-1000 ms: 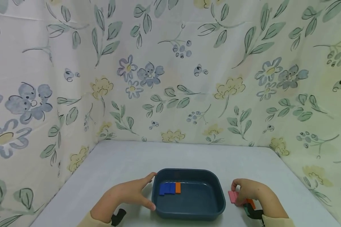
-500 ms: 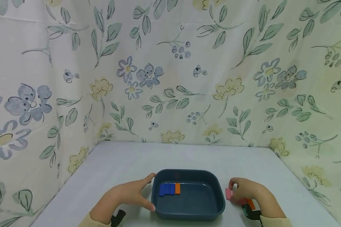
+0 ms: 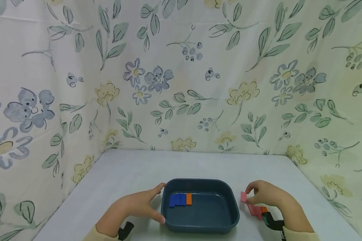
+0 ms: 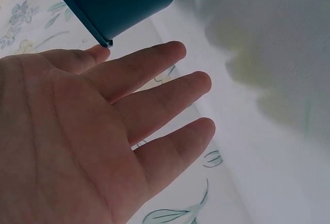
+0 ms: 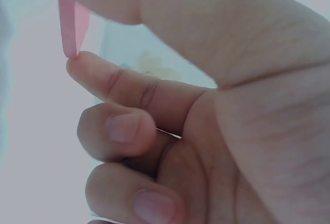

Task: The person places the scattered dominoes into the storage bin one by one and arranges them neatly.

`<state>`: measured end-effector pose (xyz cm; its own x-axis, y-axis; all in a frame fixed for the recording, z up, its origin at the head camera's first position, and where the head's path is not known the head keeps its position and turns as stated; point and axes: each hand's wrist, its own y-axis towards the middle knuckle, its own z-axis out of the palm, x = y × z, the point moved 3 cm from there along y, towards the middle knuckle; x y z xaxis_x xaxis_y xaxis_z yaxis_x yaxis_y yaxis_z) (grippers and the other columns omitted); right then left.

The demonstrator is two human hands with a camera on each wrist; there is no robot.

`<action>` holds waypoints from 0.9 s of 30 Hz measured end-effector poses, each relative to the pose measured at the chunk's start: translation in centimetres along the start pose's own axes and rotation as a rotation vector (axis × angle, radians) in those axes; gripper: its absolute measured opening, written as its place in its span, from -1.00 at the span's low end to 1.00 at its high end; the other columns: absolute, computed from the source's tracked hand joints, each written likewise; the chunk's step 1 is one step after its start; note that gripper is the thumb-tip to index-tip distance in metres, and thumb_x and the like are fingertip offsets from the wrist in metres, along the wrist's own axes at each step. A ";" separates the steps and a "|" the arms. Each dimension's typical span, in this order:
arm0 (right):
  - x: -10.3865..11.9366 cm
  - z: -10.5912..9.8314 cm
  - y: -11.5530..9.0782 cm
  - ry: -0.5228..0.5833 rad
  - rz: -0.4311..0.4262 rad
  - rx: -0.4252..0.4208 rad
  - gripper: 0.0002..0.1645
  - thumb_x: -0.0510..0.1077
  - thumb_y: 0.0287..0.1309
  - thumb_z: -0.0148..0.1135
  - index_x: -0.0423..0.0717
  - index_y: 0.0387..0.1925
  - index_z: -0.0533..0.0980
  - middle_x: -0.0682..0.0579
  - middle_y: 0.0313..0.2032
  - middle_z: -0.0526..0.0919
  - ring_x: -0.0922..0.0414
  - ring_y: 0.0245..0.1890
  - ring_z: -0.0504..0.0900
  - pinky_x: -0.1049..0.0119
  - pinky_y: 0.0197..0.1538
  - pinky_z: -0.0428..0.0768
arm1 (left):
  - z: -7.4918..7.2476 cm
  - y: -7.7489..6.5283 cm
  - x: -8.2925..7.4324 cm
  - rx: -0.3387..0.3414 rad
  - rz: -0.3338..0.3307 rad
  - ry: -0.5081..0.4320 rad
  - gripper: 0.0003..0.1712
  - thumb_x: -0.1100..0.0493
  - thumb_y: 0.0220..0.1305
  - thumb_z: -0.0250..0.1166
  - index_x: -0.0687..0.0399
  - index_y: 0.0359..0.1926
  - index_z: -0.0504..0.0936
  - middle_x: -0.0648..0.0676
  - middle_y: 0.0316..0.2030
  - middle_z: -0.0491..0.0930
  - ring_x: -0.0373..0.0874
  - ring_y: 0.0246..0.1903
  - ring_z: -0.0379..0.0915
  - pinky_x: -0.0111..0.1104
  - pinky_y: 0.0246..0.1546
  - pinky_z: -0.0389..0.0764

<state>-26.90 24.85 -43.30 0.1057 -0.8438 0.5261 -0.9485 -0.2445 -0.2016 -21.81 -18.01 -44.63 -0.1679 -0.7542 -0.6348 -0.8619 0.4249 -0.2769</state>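
Between thumb and index finger, my right hand (image 3: 268, 194) pinches a flat pink rectangular block (image 3: 243, 196) by its ends, just right of the tray. The right wrist view shows this pink block (image 5: 73, 23) edge-on, its other fingers curled. Below that hand lie more pink blocks (image 3: 254, 211) and an orange block (image 3: 263, 209), partly covered by the wrist strap. My left hand (image 3: 138, 203) is spread at the left side of the dark blue tray (image 3: 211, 214), thumb and index finger at its rim. In the left wrist view, the fingers (image 4: 160, 98) are straight and a tray corner (image 4: 121, 7) shows.
Inside the tray, several blue blocks (image 3: 177, 200) stand in a row with one orange block (image 3: 188, 199) at the left back. A white table (image 3: 132, 167) carries everything. Floral cloth (image 3: 181, 83) hangs behind and along both sides.
My right hand has drawn one pink block away from the others and lifted it, moving slightly up and back in view. The left hand and tray have stayed put.
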 end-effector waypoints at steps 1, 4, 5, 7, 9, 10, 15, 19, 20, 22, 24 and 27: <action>0.3 -0.4 -0.3 0.002 -0.015 -0.011 -0.62 -0.04 -0.06 0.58 -0.09 -0.22 0.62 -0.04 -0.45 0.44 0.06 -0.39 0.42 0.21 -0.42 0.44 | 0.0 0.0 0.0 -0.002 -0.005 0.001 0.38 -0.25 -0.09 0.60 -0.14 0.60 -0.06 0.21 0.47 0.20 0.21 0.44 0.10 0.28 0.28 0.24; 1.3 -1.5 -1.2 -0.008 -0.041 -0.039 -0.59 -0.01 -0.05 0.58 -0.10 -0.20 0.64 -0.04 -0.49 0.40 0.07 -0.43 0.40 0.23 -0.46 0.35 | -0.1 0.1 -0.1 -0.005 -0.020 -0.002 0.40 -0.26 -0.11 0.61 -0.14 0.61 -0.07 0.21 0.47 0.19 0.21 0.44 0.10 0.29 0.28 0.24; 1.6 -1.8 -1.5 -0.013 -0.046 -0.046 -0.59 -0.01 -0.06 0.58 -0.10 -0.19 0.65 -0.03 -0.51 0.39 0.07 -0.45 0.39 0.24 -0.47 0.32 | -0.1 0.1 -0.1 -0.005 -0.026 -0.001 0.40 -0.26 -0.11 0.61 -0.14 0.61 -0.07 0.21 0.47 0.19 0.21 0.44 0.10 0.29 0.28 0.24; 2.2 -2.2 -2.0 -0.026 -0.056 -0.057 -0.57 0.01 -0.05 0.58 -0.09 -0.16 0.65 0.00 -0.53 0.37 0.09 -0.48 0.37 0.26 -0.49 0.28 | -0.1 0.1 -0.1 -0.007 -0.033 0.001 0.41 -0.27 -0.12 0.61 -0.13 0.61 -0.07 0.21 0.47 0.20 0.22 0.44 0.10 0.30 0.27 0.25; 2.8 -2.5 -2.4 -0.030 -0.066 -0.063 -0.55 0.03 -0.05 0.58 -0.08 -0.15 0.66 0.03 -0.57 0.33 0.11 -0.51 0.33 0.27 -0.51 0.24 | -0.1 0.1 -0.2 -0.008 -0.035 0.002 0.42 -0.27 -0.12 0.61 -0.12 0.61 -0.07 0.21 0.47 0.20 0.22 0.44 0.10 0.30 0.27 0.25; 3.1 -2.6 -2.7 -0.031 -0.076 -0.063 -0.55 0.04 -0.04 0.58 -0.07 -0.14 0.66 0.04 -0.58 0.31 0.11 -0.53 0.32 0.28 -0.51 0.23 | -0.1 0.1 -0.2 -0.008 -0.037 0.002 0.42 -0.28 -0.12 0.61 -0.12 0.61 -0.07 0.21 0.47 0.20 0.22 0.44 0.10 0.30 0.27 0.25; 4.8 -2.7 -3.8 -0.013 -0.127 -0.057 -0.57 0.04 -0.03 0.57 -0.04 -0.15 0.65 0.07 -0.60 0.25 0.13 -0.53 0.26 0.29 -0.51 0.22 | -0.2 0.0 -0.2 -0.008 -0.023 -0.001 0.40 -0.27 -0.11 0.60 -0.13 0.61 -0.06 0.21 0.47 0.20 0.21 0.44 0.10 0.29 0.27 0.24; 6.0 -2.1 -4.4 0.003 -0.188 -0.037 -0.60 0.04 -0.03 0.56 -0.02 -0.16 0.66 0.10 -0.62 0.24 0.16 -0.56 0.26 0.32 -0.54 0.20 | -0.1 0.0 -0.1 0.002 0.006 -0.013 0.38 -0.24 -0.08 0.60 -0.10 0.61 -0.07 0.22 0.47 0.20 0.21 0.44 0.10 0.28 0.29 0.23; 6.3 -1.9 -4.4 0.001 -0.205 -0.031 -0.61 0.04 -0.02 0.56 -0.01 -0.17 0.66 0.11 -0.62 0.24 0.17 -0.56 0.26 0.33 -0.55 0.20 | 0.0 0.0 -0.1 0.004 0.010 -0.013 0.38 -0.24 -0.07 0.60 -0.10 0.61 -0.07 0.22 0.46 0.20 0.21 0.44 0.10 0.28 0.29 0.23; 6.7 -1.4 -4.3 0.001 -0.235 -0.021 -0.61 0.05 -0.01 0.55 0.01 -0.16 0.66 0.13 -0.62 0.24 0.18 -0.57 0.25 0.35 -0.56 0.18 | 0.0 0.0 -0.1 0.006 0.012 -0.014 0.38 -0.24 -0.07 0.60 -0.10 0.61 -0.07 0.23 0.46 0.21 0.21 0.43 0.11 0.28 0.29 0.23; 7.1 -0.9 -4.0 0.000 -0.271 -0.013 -0.61 0.07 0.01 0.54 0.01 -0.15 0.66 0.14 -0.62 0.23 0.20 -0.59 0.23 0.35 -0.56 0.17 | 0.0 0.0 -0.1 0.005 0.008 -0.009 0.38 -0.25 -0.07 0.60 -0.11 0.61 -0.07 0.23 0.45 0.22 0.21 0.43 0.11 0.29 0.28 0.23; 7.7 -0.1 -3.4 -0.007 -0.308 -0.002 -0.61 0.09 0.04 0.53 0.04 -0.13 0.66 0.17 -0.63 0.22 0.23 -0.61 0.22 0.36 -0.55 0.16 | -0.1 -0.2 -0.1 0.003 0.000 -0.007 0.38 -0.25 -0.08 0.60 -0.11 0.61 -0.07 0.23 0.45 0.22 0.21 0.43 0.11 0.28 0.28 0.23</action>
<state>-22.84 19.22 -38.50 0.3908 -0.7335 0.5562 -0.8718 -0.4888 -0.0321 -21.70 -18.06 -44.49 -0.1646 -0.7504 -0.6401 -0.8606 0.4264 -0.2785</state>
